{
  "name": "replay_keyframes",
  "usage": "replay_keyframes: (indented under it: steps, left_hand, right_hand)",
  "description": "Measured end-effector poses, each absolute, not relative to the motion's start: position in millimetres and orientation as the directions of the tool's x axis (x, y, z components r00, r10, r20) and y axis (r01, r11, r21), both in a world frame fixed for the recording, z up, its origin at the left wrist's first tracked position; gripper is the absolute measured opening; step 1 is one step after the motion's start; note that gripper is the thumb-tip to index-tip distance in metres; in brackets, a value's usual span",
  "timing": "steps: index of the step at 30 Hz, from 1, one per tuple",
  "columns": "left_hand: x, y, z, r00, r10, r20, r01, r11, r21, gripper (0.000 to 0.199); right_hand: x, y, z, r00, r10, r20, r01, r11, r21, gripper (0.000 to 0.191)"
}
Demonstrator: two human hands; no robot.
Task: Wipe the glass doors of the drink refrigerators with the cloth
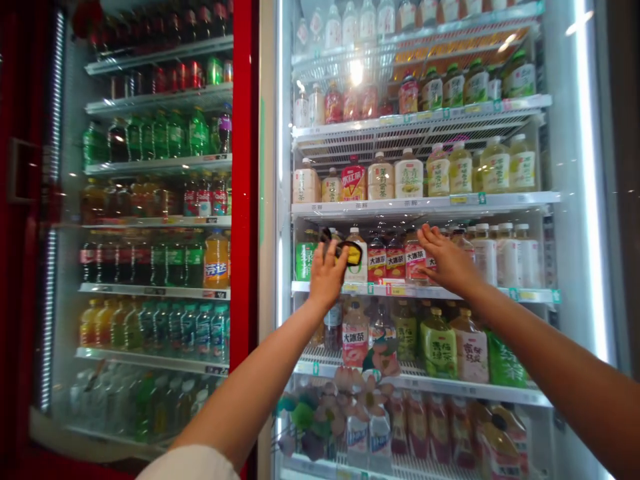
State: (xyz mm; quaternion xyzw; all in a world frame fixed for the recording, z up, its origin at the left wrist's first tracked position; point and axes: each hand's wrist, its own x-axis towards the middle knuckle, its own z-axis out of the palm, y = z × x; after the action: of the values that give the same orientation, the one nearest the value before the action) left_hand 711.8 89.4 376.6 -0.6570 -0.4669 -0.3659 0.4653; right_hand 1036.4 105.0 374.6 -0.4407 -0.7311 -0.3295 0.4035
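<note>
At the shelf (425,291), the left hand (327,277) half-hides a black-and-yellow object (349,251).

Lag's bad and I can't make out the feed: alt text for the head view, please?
Two bare hands reach into a lit drinks cooler. The left hand holds a small black-and-yellow object against the stocked shelf; the right hand touches a pink-labelled iced tea bottle.
</note>
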Motion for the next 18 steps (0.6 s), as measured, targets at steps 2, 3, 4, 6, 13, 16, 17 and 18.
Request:
replay_keyframes:
  steps: [2,3,4,6,13,16,17,18]
  left_hand:
    - [720.1,92.8,368.1,0.461,0.279,0.842,0.886,-0.2,-0.419,0.051]
    - [722.5,93.9,371.5,0.491,0.279,0.825,0.87,-0.214,-0.445,0.05]
    - [722.3,94.1,379.3,0.483,0.28,0.83,0.874,-0.211,-0.438,0.05]
    - [712.4,91.4,401.7,0.361,0.283,0.889,0.931,-0.16,-0.327,0.052]
    - [659.7,75.9,387.4,-0.086,0.281,0.956,0.996,0.023,0.082,0.06]
    - [665.4,79.5,365.9,0.127,0.338,0.932,0.992,-0.063,-0.112,0.061]
    - [667.6,81.4,367.9,0.193,0.349,0.917,0.981,-0.094,-0.171,0.061]
    - [668.5,83.1,374.8,0.229,0.354,0.907,0.973,-0.111,-0.203,0.06]
  right_hand:
    - [1038.4,109.5,373.3,-0.282,0.387,0.878,0.916,0.381,0.126,0.089]
    - [1040.0,111.3,372.8,-0.286,0.387,0.876,0.917,0.376,0.134,0.09]
    - [1041.8,112.8,372.7,-0.294,0.385,0.875,0.917,0.371,0.145,0.091]
    - [1045.6,114.5,373.2,-0.313,0.383,0.869,0.916,0.362,0.171,0.092]
    - [1018.2,99.9,378.5,-0.232,0.498,0.836,0.963,0.236,0.127,0.087]
    - [965.0,80.3,381.5,-0.269,0.457,0.848,0.954,0.247,0.17,0.073]
    - [943.7,73.1,383.5,-0.353,0.431,0.83,0.926,0.291,0.242,0.068]
    - [922.4,66.3,386.2,-0.431,0.415,0.801,0.892,0.332,0.308,0.066]
